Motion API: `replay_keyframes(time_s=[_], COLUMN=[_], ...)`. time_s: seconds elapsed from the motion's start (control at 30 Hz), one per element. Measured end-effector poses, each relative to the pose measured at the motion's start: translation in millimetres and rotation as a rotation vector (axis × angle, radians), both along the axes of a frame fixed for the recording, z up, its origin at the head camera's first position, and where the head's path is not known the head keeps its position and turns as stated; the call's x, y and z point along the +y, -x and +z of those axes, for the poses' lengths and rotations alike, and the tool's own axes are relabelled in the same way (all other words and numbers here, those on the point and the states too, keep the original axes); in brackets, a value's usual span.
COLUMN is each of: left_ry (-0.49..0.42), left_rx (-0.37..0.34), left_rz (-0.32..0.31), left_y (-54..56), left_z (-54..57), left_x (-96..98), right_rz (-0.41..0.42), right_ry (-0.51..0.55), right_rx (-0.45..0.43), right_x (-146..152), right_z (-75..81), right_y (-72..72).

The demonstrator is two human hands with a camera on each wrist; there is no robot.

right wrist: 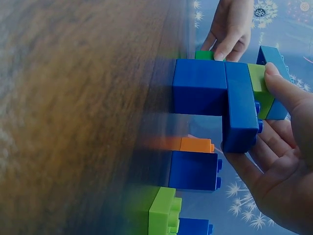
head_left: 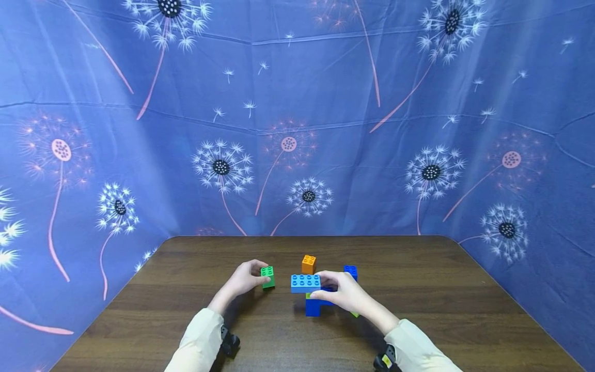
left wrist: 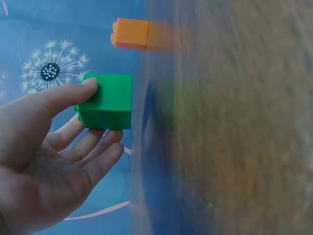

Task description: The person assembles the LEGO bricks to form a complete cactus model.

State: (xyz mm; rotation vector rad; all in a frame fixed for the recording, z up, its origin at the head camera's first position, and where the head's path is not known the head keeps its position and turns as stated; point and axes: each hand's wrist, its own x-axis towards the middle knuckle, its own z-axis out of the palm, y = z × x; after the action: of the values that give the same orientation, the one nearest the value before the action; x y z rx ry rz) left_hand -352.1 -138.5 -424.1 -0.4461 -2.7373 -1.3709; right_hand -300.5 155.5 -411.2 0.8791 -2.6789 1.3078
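My left hand (head_left: 243, 279) pinches a green toy building block (head_left: 267, 277) between thumb and fingers, close over the table; its studs point up. To the right, my right hand (head_left: 346, 293) holds a stack of toy building blocks. At the bottom of that stack is a dark blue block (right wrist: 200, 87), under a longer blue block (right wrist: 240, 107). Above these come a lime green block (right wrist: 260, 85) and a light blue eight-stud block (head_left: 305, 283) that juts out to the left. In the right wrist view the thumb presses near the lime block, with the fingers on the opposite side.
An orange block (head_left: 309, 264) stands on the brown wooden table (head_left: 395, 258) behind the stack. Beyond my right hand is a blue block (head_left: 350, 271). A lime block (right wrist: 162, 211) and another blue block (right wrist: 194, 226) sit nearby. Blue patterned cloth (head_left: 353, 155) hangs behind the table.
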Motion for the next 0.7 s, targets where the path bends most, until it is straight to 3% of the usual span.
replay_keyframes(time_s=[0.33,0.7], left_ry=[-0.029,-0.062], left_rx=[0.018,0.068], left_rz=[-0.041,-0.133], left_y=[-5.5,-16.1], left_z=[6.3,20.8], left_x=[4.0,11.5], right_rz=[0.005,-0.002], right_ry=[-0.003,-0.014], right_rx=[-0.015,-0.015], right_x=[0,0], right_z=[1.3,1.0], right_y=[-0.3,0.5])
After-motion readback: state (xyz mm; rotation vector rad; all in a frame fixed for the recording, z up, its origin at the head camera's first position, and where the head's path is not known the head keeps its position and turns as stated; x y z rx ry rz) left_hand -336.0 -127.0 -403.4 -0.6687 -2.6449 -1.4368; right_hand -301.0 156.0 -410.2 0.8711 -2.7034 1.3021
